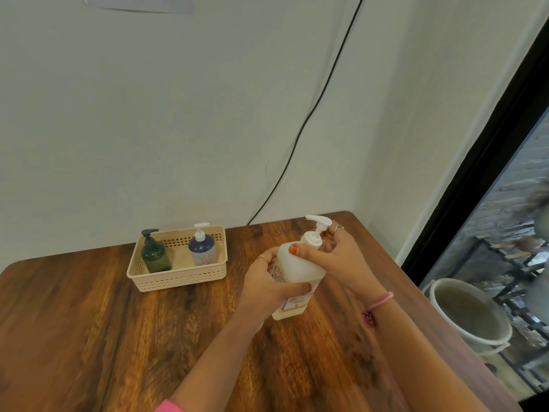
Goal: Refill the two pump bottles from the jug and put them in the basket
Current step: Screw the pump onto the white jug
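Observation:
A large white jug-like bottle (pixel 298 270) with a white pump top (pixel 317 226) stands tilted on the wooden table. My left hand (pixel 271 288) grips its body from the left. My right hand (pixel 332 252) holds the neck, thumb on the shoulder and fingers curled round the pump collar. Back left, a beige perforated basket (pixel 181 278) holds two upright pump bottles: a dark green one (pixel 156 255) on the left and a blue one with a white pump (pixel 202 248) on the right.
The wooden table (pixel 118 337) meets a pale wall at the back. A black cable (pixel 312 114) hangs down the wall behind the table. Off the right edge, a white bucket (pixel 469 316) stands on the floor beside a dark-framed glass pane.

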### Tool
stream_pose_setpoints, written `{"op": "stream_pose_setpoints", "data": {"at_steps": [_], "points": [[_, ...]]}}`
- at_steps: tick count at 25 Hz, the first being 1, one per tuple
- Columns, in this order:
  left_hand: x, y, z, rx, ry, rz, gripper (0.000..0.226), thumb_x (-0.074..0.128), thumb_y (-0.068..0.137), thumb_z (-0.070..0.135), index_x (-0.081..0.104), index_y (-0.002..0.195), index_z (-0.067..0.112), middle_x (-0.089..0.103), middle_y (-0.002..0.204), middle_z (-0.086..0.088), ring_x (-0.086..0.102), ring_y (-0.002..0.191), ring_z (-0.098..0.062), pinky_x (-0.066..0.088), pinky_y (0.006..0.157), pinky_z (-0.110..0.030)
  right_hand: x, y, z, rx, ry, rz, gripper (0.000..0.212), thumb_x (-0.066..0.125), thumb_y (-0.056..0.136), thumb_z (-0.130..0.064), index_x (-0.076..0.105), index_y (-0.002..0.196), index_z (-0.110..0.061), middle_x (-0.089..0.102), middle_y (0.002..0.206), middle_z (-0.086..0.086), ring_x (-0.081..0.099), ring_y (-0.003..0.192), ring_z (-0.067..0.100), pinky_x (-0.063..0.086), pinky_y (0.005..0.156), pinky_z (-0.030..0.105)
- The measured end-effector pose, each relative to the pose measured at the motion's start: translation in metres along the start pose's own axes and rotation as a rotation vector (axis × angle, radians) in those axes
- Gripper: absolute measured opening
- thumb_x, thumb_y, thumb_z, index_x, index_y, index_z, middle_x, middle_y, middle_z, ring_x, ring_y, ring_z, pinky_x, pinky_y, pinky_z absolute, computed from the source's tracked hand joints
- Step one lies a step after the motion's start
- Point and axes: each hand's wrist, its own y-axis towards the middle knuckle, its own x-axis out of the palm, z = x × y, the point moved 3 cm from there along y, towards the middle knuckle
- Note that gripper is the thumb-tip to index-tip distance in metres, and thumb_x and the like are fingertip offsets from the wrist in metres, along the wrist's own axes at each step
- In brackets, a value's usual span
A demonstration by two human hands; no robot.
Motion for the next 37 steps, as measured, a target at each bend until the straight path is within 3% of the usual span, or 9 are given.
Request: {"op": "stream_pose_setpoints", "data": {"at_steps": [3, 6, 12, 17, 24, 27, 37], "points": [[-0.001, 0.001, 0.0, -0.006, 0.006, -0.009, 0.064, 0.09, 0.049, 0.029, 0.05, 0.095, 0.048, 0.06, 0.102, 0.019, 0.058, 0.091, 0.003, 0.048, 0.057, -0.012, -0.009, 0.0, -0.001, 0.03, 0.127, -0.204, 0.057, 0.08, 0.073, -0.034, 0.057, 0.122, -0.017, 0.071, 0.113, 0.0, 0.068, 0.104, 0.021, 0.057, 0.079, 0.033], [0.0, 0.002, 0.001, -0.017, -0.017, -0.028, 0.064, 0.091, 0.048, 0.025, 0.051, 0.093, 0.047, 0.06, 0.1, 0.019, 0.059, 0.083, 0.01, 0.047, 0.053, -0.007, -0.019, -0.001, -0.004, -0.021, 0.226, -0.195, 0.037, 0.071, 0.082, -0.02, 0.065, 0.118, -0.014, 0.071, 0.113, 0.009, 0.066, 0.107, 0.025, 0.056, 0.08, 0.029], [0.003, 0.004, 0.004, -0.034, -0.014, -0.038, 0.065, 0.09, 0.048, 0.029, 0.049, 0.093, 0.05, 0.058, 0.099, 0.022, 0.057, 0.088, 0.004, 0.045, 0.05, -0.006, -0.028, 0.001, -0.014, -0.057, 0.145, -0.22, 0.043, 0.066, 0.084, -0.022, 0.06, 0.126, -0.014, 0.069, 0.118, 0.003, 0.065, 0.11, 0.022, 0.055, 0.078, 0.027], [0.004, 0.004, 0.005, -0.034, -0.004, -0.033, 0.075, 0.09, 0.048, 0.031, 0.046, 0.107, 0.047, 0.056, 0.099, 0.024, 0.056, 0.088, 0.003, 0.044, 0.051, -0.007, -0.027, -0.001, -0.015, -0.071, 0.092, -0.225, 0.04, 0.066, 0.084, -0.023, 0.062, 0.123, -0.014, 0.07, 0.114, 0.002, 0.066, 0.107, 0.019, 0.055, 0.079, 0.026], [0.003, 0.004, 0.005, -0.029, -0.006, -0.033, 0.063, 0.089, 0.051, 0.028, 0.048, 0.093, 0.05, 0.057, 0.099, 0.022, 0.057, 0.088, 0.001, 0.044, 0.049, -0.005, -0.021, -0.001, -0.014, -0.096, -0.002, -0.122, 0.048, 0.078, 0.068, -0.034, 0.064, 0.11, -0.015, 0.073, 0.103, -0.005, 0.068, 0.098, 0.013, 0.056, 0.075, 0.026], [0.002, 0.003, 0.004, -0.024, -0.017, -0.039, 0.063, 0.09, 0.05, 0.027, 0.049, 0.093, 0.05, 0.059, 0.098, 0.021, 0.059, 0.085, 0.005, 0.044, 0.05, -0.004, -0.02, -0.003, -0.012, -0.073, 0.043, -0.184, 0.051, 0.075, 0.071, -0.031, 0.059, 0.118, -0.02, 0.07, 0.111, -0.011, 0.066, 0.105, 0.009, 0.055, 0.077, 0.023], [-0.001, 0.003, 0.005, -0.019, -0.034, -0.022, 0.066, 0.091, 0.046, 0.029, 0.05, 0.093, 0.05, 0.061, 0.098, 0.021, 0.059, 0.082, 0.009, 0.046, 0.052, -0.005, -0.02, -0.003, -0.012, -0.108, 0.035, -0.212, 0.042, 0.062, 0.085, -0.027, 0.059, 0.124, -0.013, 0.07, 0.112, 0.004, 0.067, 0.103, 0.021, 0.055, 0.082, 0.032]]}}
